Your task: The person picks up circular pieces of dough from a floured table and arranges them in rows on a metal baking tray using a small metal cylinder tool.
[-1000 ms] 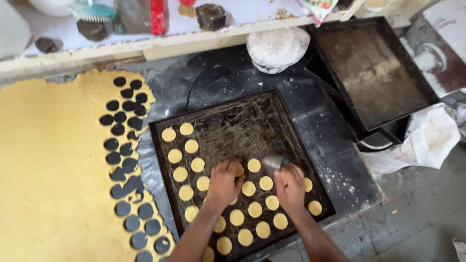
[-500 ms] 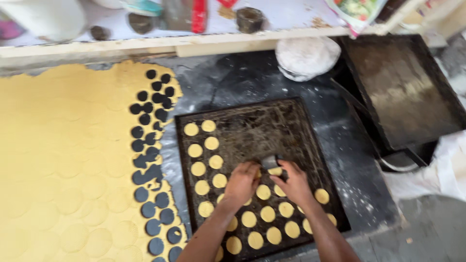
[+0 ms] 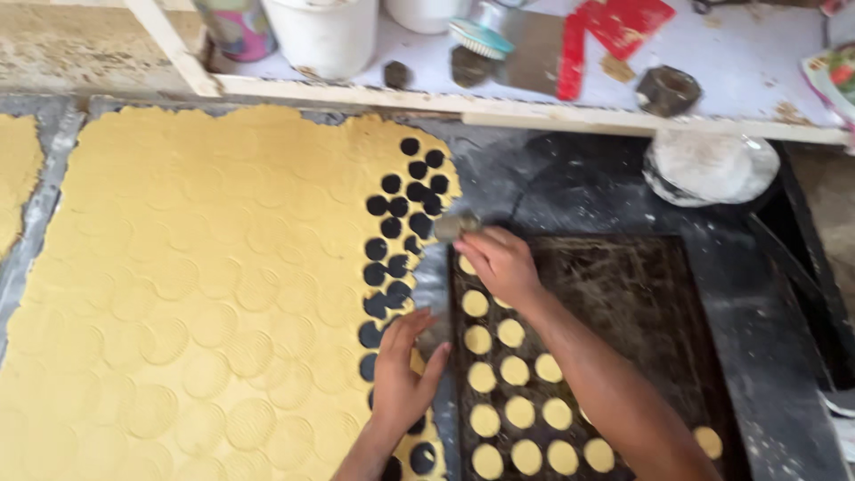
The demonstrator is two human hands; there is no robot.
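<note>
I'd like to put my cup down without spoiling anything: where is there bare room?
Bare room: the dark counter between the dough sheet, the white bundle and the tray; also the tray's right half. Crowded: the tray's left side, full of dough rounds, where the left hand and right hand work, and the shelf.

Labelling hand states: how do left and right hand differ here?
The left hand lies flat, fingers spread, on the dough sheet beside the tray. The right hand is higher in frame, curled around a small metal cutter at the sheet's punched edge. Left holds nothing; right grips the tool. Both are bare and reach in from the bottom.
</note>
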